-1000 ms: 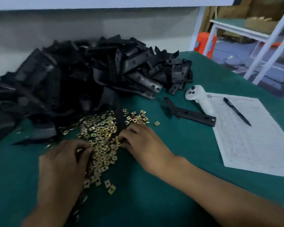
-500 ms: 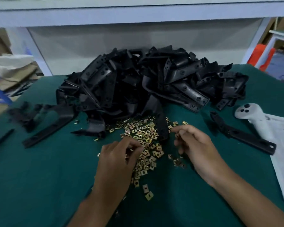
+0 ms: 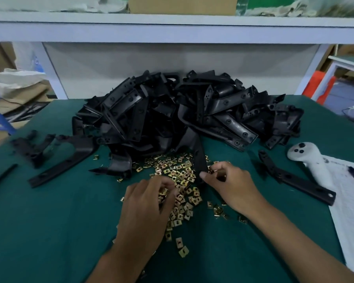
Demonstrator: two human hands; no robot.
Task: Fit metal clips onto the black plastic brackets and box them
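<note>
Head view: left hand [image 3: 145, 203] palm-down, fingers curled, pinching brass clips [image 3: 180, 180]; right hand [image 3: 231, 184] pinching a clip beside black bracket [image 3: 199, 160]

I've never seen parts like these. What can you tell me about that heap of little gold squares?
The clips are small, shiny, brass-coloured metal squares, most with a hole in the middle. They lie loose in a scattered heap on the green mat, just in front of the bracket pile. The left hand picks at some; the right hand rests at the heap's edge.
</note>
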